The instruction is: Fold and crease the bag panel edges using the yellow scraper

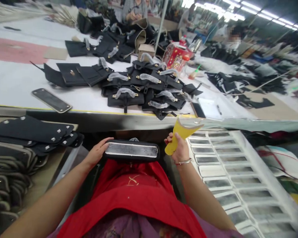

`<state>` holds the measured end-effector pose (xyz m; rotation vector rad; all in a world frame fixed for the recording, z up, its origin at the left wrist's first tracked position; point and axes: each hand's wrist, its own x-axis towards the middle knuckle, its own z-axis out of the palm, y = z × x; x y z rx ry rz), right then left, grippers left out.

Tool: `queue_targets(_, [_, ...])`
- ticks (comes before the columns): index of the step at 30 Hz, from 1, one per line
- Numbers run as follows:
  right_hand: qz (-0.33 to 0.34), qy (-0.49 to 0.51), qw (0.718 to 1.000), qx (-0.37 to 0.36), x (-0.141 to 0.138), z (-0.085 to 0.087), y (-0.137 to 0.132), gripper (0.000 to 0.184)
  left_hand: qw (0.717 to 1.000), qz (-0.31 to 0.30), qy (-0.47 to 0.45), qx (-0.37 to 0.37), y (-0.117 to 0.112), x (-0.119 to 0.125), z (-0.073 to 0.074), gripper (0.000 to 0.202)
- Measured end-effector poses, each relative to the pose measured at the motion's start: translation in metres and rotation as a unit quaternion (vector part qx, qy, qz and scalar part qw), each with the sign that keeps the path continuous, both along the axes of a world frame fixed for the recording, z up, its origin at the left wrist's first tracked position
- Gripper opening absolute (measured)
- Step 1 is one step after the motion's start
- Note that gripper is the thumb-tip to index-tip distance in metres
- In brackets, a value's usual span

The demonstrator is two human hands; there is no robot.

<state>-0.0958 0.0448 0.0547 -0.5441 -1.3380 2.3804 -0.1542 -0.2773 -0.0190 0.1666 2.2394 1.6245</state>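
A small black handbag (132, 159) rests on my lap, its open-looking long side edged in white around a grey panel facing up. My left hand (98, 152) grips the bag's left end, fingers along its far edge. My right hand (180, 148) is closed around a yellow curved piece (180, 135) with a forked, concave upper end. It is raised to the right of the bag, apart from it. A bracelet circles my right wrist.
Several black bags with plastic-wrapped handles (125, 99) cover the white table (89, 100) ahead. A grey-black oblong plate (51, 99) lies near its edge. Stacked black panels (34, 130) are at left; a rack of white-edged strips (220, 170) is at right. People work beyond.
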Motion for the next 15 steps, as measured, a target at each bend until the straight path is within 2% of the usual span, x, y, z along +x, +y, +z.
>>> queue_targets(4, [-0.008,0.007,1.000,0.006,-0.013,-0.020,-0.007,0.028,0.999,0.033,-0.001,-0.009,0.005,0.007,0.004,0.054])
queue_targets(8, [-0.032,-0.003,0.999,-0.006,-0.022,-0.035,-0.012,0.027,0.998,0.066,0.006,-0.015,0.007,0.009,0.000,0.054])
queue_targets(15, [-0.046,-0.039,0.998,0.000,-0.024,-0.043,-0.012,0.024,0.992,0.093,-0.029,0.077,0.016,0.009,-0.011,0.051])
